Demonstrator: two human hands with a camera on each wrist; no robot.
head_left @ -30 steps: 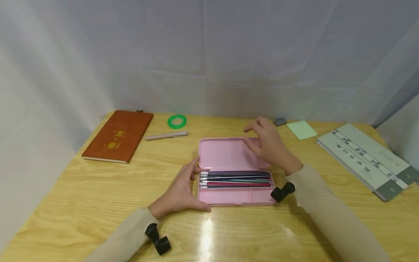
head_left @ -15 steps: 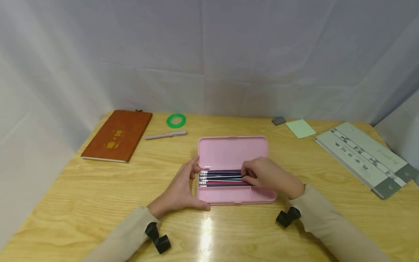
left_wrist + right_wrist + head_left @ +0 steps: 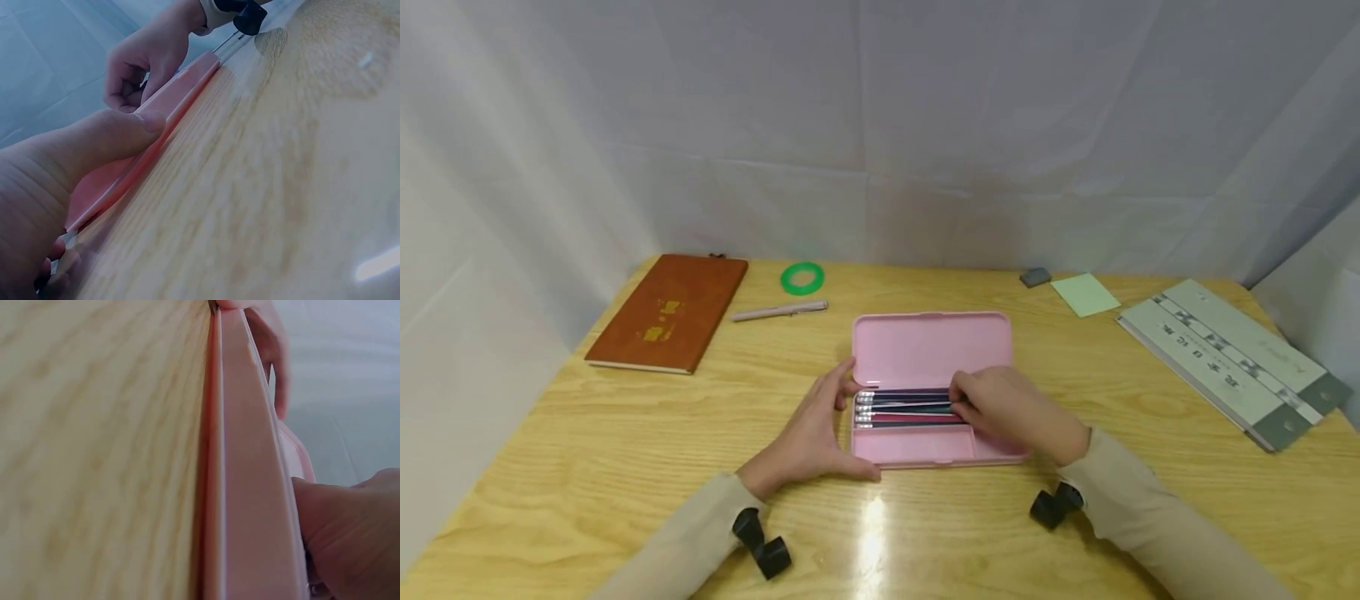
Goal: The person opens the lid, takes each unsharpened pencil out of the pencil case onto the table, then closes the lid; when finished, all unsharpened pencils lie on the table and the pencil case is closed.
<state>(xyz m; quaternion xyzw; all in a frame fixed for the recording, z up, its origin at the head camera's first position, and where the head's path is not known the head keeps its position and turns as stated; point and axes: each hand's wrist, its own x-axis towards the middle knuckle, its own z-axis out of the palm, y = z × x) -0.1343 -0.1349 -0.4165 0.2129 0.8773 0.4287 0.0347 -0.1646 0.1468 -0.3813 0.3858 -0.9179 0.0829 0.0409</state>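
A writing desk, backed by hung pale cloth (image 3: 865, 125) at twelve o'clock; on the wood-grain table (image 3: 587, 467), stationery surrounds the open pink pencil case (image 3: 925, 346): brown notebook (image 3: 666, 312) at nine, green ring (image 3: 802, 290) at ten, pale-green paper square (image 3: 1086, 294) at two, grey-green book (image 3: 1225, 358) at three; whether home, office or studio cannot be told.

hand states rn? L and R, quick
Left hand: closed, holding the left end of the pink pencil case between thumb and fingers.
Right hand: fingers curled at the pencils; can't tell whether it grips any.
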